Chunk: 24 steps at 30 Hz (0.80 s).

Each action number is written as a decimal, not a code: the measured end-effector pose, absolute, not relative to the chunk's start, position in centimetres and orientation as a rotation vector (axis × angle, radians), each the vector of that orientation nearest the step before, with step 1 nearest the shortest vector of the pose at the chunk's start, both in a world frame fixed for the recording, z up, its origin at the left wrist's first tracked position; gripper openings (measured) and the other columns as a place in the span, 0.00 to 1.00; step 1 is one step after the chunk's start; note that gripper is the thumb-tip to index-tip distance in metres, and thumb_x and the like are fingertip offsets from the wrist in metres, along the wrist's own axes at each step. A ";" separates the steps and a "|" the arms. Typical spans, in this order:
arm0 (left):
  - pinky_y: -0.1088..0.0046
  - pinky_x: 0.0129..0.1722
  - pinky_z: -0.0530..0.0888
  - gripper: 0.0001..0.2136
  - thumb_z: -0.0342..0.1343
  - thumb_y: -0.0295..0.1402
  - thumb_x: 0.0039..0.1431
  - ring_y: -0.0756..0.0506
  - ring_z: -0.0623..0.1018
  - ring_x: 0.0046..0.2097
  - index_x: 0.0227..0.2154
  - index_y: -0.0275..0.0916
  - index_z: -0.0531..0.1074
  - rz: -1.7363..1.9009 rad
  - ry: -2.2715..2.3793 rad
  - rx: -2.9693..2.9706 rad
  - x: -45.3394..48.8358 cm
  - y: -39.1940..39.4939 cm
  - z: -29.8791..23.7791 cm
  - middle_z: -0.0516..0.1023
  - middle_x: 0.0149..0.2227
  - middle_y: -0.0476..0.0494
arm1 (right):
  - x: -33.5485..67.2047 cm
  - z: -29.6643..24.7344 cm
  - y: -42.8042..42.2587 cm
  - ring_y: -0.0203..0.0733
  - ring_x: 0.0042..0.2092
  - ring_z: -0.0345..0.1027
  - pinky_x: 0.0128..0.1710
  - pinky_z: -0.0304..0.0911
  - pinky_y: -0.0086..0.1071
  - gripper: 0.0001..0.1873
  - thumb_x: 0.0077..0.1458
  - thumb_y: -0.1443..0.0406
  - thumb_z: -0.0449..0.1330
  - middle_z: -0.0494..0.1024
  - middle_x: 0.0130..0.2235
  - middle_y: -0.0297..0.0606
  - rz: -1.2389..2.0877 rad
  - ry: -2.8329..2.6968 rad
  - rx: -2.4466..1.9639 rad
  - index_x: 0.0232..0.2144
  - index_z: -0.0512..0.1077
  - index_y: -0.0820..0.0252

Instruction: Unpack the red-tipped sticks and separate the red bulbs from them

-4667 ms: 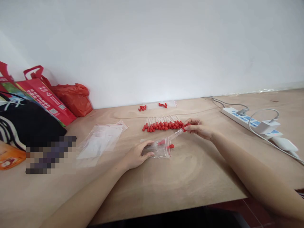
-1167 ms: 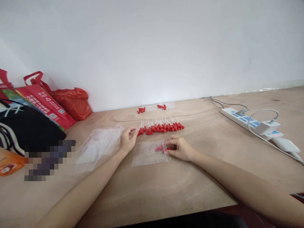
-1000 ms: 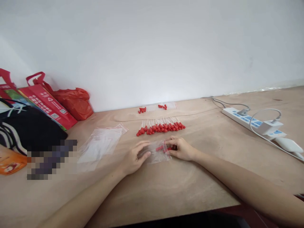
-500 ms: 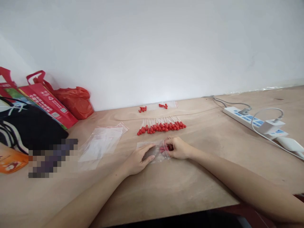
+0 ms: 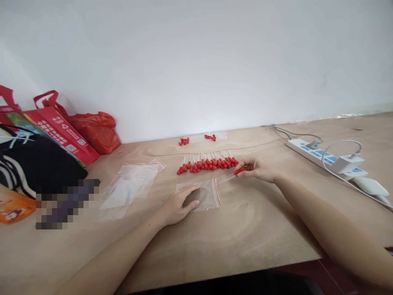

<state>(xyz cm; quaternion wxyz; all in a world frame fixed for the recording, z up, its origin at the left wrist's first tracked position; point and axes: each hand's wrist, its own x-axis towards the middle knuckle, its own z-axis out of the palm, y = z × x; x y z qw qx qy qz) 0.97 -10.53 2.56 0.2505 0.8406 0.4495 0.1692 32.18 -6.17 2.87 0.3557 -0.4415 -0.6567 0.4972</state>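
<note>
My left hand (image 5: 181, 203) rests on a clear zip bag (image 5: 207, 196), thumb and fingers apart, pressing its left side to the table. The bag lies flat with its red-striped mouth facing right. Right of that mouth, my right hand (image 5: 256, 170) pinches droppers (image 5: 239, 171) by their red bulbs; I cannot tell how many. Their thin clear stems point left, toward the bag's mouth. Just behind the bag, a row of droppers (image 5: 208, 164) lies with red bulbs toward me and clear stems toward the wall.
Flat zip bags (image 5: 132, 184) lie overlapping at left. Near the wall are bagged red-bulbed droppers (image 5: 210, 137). A power strip (image 5: 325, 155) with plugs and cables lies at right. At far left are a red plastic bag (image 5: 96, 131), a printed carrier bag (image 5: 64, 131) and a black bag (image 5: 37, 164).
My right hand has moved from the bag's mouth to the right, with droppers pinched in it. The mouth now lies flatter. My left hand has stayed in place on the bag.
</note>
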 end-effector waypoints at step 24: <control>0.79 0.25 0.66 0.09 0.57 0.34 0.48 0.53 0.70 0.25 0.22 0.33 0.70 0.771 1.508 1.449 4.2 -2.0 7.2 0.72 0.22 0.48 | 23.7 1.7 -10.5 0.33 0.33 0.66 0.35 0.67 0.32 0.13 0.46 0.60 0.60 0.67 0.39 0.40 0.624 -1.827 -0.815 0.36 0.70 0.58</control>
